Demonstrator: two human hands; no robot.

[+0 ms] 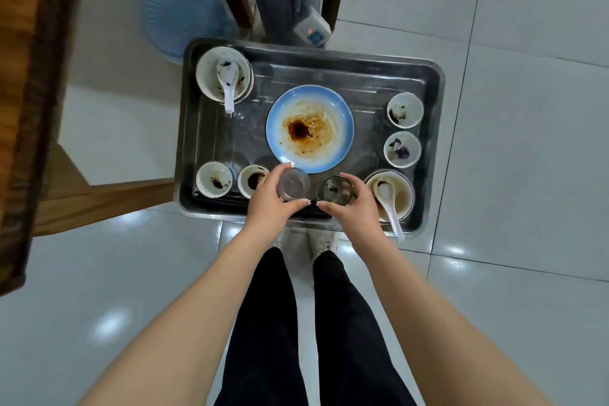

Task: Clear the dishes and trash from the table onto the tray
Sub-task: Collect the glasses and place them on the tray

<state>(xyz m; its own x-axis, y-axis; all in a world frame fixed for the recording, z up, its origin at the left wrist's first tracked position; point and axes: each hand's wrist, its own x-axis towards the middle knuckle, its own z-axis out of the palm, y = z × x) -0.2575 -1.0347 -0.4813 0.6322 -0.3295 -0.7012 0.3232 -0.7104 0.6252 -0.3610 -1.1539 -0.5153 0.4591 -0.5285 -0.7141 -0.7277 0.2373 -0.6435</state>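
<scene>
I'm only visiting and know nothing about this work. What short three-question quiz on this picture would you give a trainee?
1. True or false: the blue plate on the metal tray is clean.
2. What does the left hand grip? A) a napkin B) a clear glass C) a fork
3. How many bowls on the tray hold a white spoon?

Key
1. False: it is smeared with brown sauce.
2. B; the right hand grips a second glass.
3. Two: the far-left bowl and the near-right bowl.
</scene>
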